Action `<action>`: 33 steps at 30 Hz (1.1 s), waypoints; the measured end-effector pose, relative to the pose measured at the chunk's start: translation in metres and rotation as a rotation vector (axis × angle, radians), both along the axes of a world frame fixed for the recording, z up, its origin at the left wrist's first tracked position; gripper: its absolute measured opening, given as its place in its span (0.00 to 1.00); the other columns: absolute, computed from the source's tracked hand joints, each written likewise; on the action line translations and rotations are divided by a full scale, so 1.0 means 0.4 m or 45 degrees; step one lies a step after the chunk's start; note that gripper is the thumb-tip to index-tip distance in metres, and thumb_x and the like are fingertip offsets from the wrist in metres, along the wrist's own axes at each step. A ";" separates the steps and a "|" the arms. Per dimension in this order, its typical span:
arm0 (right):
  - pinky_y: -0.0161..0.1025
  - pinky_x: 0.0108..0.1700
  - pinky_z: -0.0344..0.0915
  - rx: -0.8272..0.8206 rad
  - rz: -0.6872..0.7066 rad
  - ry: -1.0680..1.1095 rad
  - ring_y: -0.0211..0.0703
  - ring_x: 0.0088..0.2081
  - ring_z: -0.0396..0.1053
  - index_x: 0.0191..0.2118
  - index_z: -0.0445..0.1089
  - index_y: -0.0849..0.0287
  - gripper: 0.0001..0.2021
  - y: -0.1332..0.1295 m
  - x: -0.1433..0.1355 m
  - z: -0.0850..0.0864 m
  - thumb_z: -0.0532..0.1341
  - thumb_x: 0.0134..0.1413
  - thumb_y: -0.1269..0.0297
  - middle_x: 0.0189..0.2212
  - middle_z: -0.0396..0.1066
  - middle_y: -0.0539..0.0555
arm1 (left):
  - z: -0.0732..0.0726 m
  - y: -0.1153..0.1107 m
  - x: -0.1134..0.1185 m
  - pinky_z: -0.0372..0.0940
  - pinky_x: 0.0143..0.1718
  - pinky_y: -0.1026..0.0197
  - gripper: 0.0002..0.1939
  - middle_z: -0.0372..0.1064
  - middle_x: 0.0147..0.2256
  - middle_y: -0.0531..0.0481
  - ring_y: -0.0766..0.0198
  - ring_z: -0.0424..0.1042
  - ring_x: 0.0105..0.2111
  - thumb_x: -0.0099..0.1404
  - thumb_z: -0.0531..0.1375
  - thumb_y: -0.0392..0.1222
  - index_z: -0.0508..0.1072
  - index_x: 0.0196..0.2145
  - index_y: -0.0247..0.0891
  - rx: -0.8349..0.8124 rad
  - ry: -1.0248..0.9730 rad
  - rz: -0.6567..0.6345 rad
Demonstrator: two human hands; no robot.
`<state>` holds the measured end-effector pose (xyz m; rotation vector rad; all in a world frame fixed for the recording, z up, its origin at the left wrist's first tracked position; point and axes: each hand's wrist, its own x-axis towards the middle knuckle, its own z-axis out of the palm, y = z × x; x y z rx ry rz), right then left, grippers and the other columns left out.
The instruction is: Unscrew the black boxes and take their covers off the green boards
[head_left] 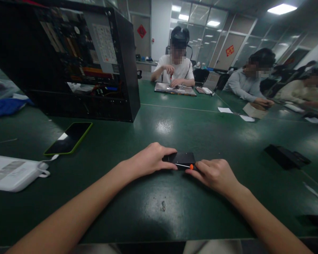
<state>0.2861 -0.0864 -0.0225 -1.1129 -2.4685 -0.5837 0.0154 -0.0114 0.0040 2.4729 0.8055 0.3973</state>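
Observation:
My left hand (156,158) grips a small flat black case (184,157) from its left end, thumb and fingers on opposite edges. In my right hand (214,173) is a screwdriver (191,166) with an orange collar and a thin metal shaft. The shaft lies along the near side of the case and points left toward my left fingertips. Most of the screwdriver's handle is hidden in my right fingers. Whether the tip touches the case I cannot tell.
An open black computer tower (127,70) stands at the back left. A green-edged phone (70,138) and a white power bank (13,173) lie left. A black object (286,157) lies right. Across the table a person (175,70) works on a flat panel (175,90); other people sit right.

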 end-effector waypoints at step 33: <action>0.39 0.20 0.66 -0.274 -0.559 0.344 0.42 0.21 0.71 0.74 0.52 0.58 0.39 -0.242 -0.275 -0.108 0.48 0.55 0.78 0.43 0.75 0.61 | -0.009 0.008 -0.013 0.69 0.37 0.60 0.26 0.81 0.38 0.46 0.53 0.79 0.38 0.61 0.71 0.52 0.80 0.52 0.35 -0.474 -0.174 0.102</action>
